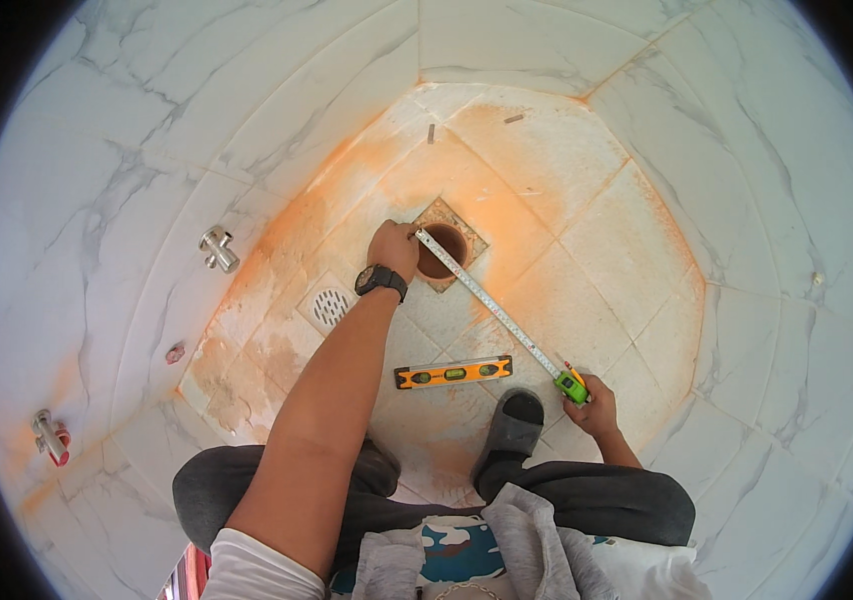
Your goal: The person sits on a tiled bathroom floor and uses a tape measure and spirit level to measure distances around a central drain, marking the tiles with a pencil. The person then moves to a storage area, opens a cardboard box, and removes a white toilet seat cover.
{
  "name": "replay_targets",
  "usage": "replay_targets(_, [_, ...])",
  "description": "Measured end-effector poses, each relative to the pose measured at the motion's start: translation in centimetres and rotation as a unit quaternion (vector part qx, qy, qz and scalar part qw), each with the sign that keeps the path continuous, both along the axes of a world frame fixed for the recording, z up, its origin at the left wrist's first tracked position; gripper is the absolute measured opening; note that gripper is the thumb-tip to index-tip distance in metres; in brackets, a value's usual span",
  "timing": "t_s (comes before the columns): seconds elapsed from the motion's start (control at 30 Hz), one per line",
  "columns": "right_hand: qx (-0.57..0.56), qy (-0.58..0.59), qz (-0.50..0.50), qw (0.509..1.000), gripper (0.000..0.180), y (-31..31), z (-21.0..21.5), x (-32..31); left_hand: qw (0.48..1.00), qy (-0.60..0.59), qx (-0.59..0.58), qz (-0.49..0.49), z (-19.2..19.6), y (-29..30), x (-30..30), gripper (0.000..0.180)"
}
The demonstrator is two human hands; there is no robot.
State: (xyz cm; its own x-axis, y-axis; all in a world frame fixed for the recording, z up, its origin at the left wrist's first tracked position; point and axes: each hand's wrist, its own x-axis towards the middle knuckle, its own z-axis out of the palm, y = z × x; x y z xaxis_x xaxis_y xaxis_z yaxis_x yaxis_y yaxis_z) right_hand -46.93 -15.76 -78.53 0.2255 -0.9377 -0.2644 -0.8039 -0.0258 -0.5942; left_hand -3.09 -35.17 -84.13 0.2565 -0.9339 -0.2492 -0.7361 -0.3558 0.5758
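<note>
White marble-patterned tiles cover the walls and the floor [567,300] of this small corner, and an orange-brown stain spreads across the floor tiles. From the head camera I look straight down on it. Near the middle of the floor a round drain opening [442,248] sits in a square cut-out, and a square floor grate [330,306] lies to its left, close by.

My left hand [394,248] reaches far forward, a black wristwatch [381,280] on the wrist. Its fingers are closed around the free end of a tape measure blade [492,305], pinning that end at the left rim of the drain opening. The blade runs in a straight diagonal line across the opening and down to the right. My right hand [597,405] is low on the right side, closed around the green tape measure case [573,387], which rests at or just above the floor; I cannot tell whether it touches.

An orange spirit level [454,373] lies flat on the floor between the two hands, just below the blade and apart from it. A dark shoe [513,425] stands just under the level's right end, near the case. On the left wall a metal valve [219,248] sticks out, and a second tap with a red part [50,437] is lower down. Two small dark bits [431,133] lie on the floor farther back, near the far wall.
</note>
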Motion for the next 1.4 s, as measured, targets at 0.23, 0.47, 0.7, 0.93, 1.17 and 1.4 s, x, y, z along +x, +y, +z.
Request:
replay_targets(0.23, [0.003,-0.003,-0.009,1.000,0.042,0.0,-0.2,-0.1,0.999,0.010,-0.029,0.019,-0.4,-0.1,0.0,0.020])
replay_targets(0.47, [0.030,-0.010,-0.018,0.999,0.046,0.0,0.5,0.2,0.998,0.024,-0.050,0.021,-1.2,0.4,0.2,0.021])
replay_targets(0.7, [0.046,-0.022,-0.043,0.998,0.056,0.3,0.2,0.2,0.997,0.046,-0.052,0.019,-1.8,0.4,0.5,0.022])
replay_targets(0.93, [0.049,-0.040,-0.042,0.997,0.067,0.4,-0.1,-0.2,0.991,0.097,-0.059,0.066,-2.3,0.8,0.3,0.019])
replay_targets(1.17, [0.027,-0.076,-0.041,0.996,0.072,0.8,-0.4,-0.4,0.991,0.102,-0.059,0.056,-1.4,0.8,0.2,0.023])
replay_targets(1.4, [0.016,-0.008,-0.204,0.979,0.057,-5.0,2.6,-1.5,0.984,0.090,-0.141,0.064,1.9,3.5,0.6,0.041])
